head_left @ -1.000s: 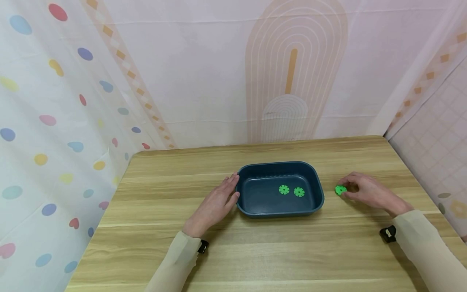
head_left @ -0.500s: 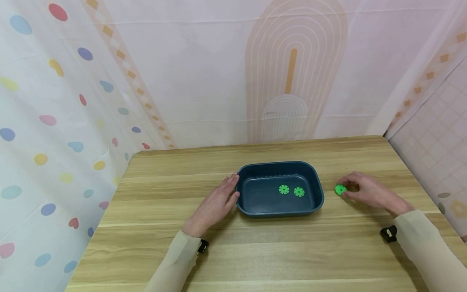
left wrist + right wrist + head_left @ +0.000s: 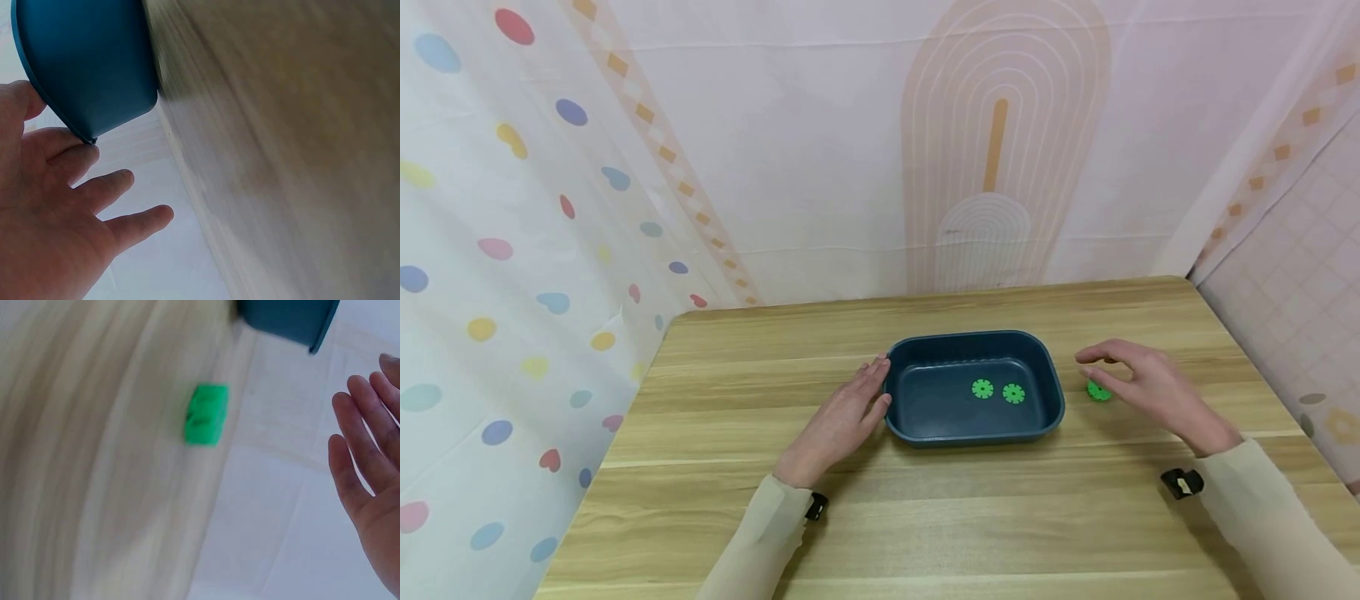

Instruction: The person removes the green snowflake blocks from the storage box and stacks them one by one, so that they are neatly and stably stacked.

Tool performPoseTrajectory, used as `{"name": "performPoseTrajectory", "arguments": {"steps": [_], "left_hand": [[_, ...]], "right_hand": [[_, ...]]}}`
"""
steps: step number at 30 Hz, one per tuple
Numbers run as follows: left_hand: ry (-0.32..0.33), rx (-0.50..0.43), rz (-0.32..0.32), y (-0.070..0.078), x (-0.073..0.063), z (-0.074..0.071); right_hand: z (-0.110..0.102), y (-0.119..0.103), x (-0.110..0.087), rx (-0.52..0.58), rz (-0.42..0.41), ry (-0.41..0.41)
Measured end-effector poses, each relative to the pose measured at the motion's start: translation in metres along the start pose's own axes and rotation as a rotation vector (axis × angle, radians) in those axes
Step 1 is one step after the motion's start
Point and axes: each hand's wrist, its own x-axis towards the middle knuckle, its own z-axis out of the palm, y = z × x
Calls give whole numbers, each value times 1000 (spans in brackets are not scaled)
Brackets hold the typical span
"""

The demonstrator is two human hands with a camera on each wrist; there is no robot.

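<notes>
A dark blue rectangular tray [image 3: 977, 442] stands on the table with two flat, green notched discs, a left one [image 3: 982, 389] and a right one [image 3: 1013, 394], lying apart on its floor. My left hand [image 3: 831, 425] rests against the tray's left end, thumb and fingertips at the rim; the left wrist view shows its other fingers spread and straight. To the right of the tray is a green notched piece [image 3: 1098, 392], thick like a short stack [image 3: 206, 415] in the right wrist view. Above it, partly covering it, hovers my right hand [image 3: 1157, 392], fingers parted and holding nothing.
The wood-grain table [image 3: 970, 533] ends at the back against a patterned curtain [image 3: 820, 167]. Another curtain with coloured dots [image 3: 497, 350] hangs at the left side. Black wrist cameras sit at both cuffs.
My right thumb and fingers have come off the green piece and spread, and the hand has lifted slightly. The green piece stays on the table. My left hand and the tray have not moved.
</notes>
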Motion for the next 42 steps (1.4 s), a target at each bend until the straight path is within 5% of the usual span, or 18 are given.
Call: {"name": "performPoseTrajectory", "arguments": {"steps": [8, 14, 28, 42], "left_hand": [[-3, 3, -1, 1, -1, 0], [-2, 4, 2, 0, 0, 1], [0, -5, 3, 1, 0, 0], [-2, -12, 4, 0, 1, -2]], "right_hand": [[12, -22, 10, 60, -108, 102], [22, -31, 17, 80, -128, 96], [53, -46, 34, 107, -178, -35], [70, -53, 54, 89, -133, -281]]}}
